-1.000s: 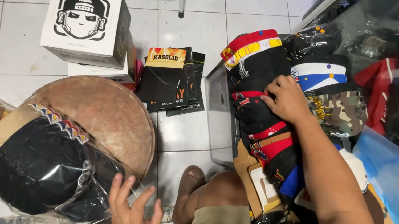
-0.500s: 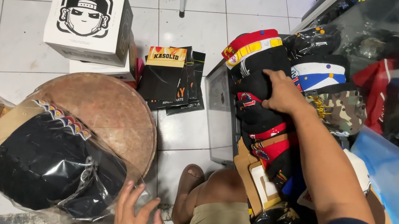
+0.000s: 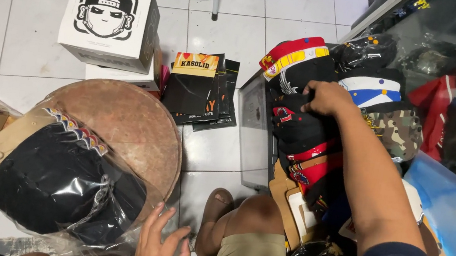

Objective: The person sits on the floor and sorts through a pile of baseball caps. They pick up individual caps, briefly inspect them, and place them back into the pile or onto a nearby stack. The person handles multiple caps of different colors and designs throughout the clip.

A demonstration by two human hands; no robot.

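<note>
A row of folded caps (image 3: 308, 129) is stacked on edge in an open clear box (image 3: 255, 132) on the tiled floor; black, red, yellow, white-and-blue and camouflage cloth is seen, and a black one near the middle is pressed by the right hand (image 3: 322, 97). A black cap with a tan band, wrapped in clear plastic (image 3: 52, 182), is laid on a round brown stool, its crinkled wrapping touched by the left hand (image 3: 161, 252).

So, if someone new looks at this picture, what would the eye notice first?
Probably the right hand, which rests on a row of colourful caps packed in a clear box at the right. Next comes the black cap in a plastic bag at the lower left, lying on a round brown stool, with the left hand at the bag's edge. A white box with a cartoon face stands on the floor behind.
</note>
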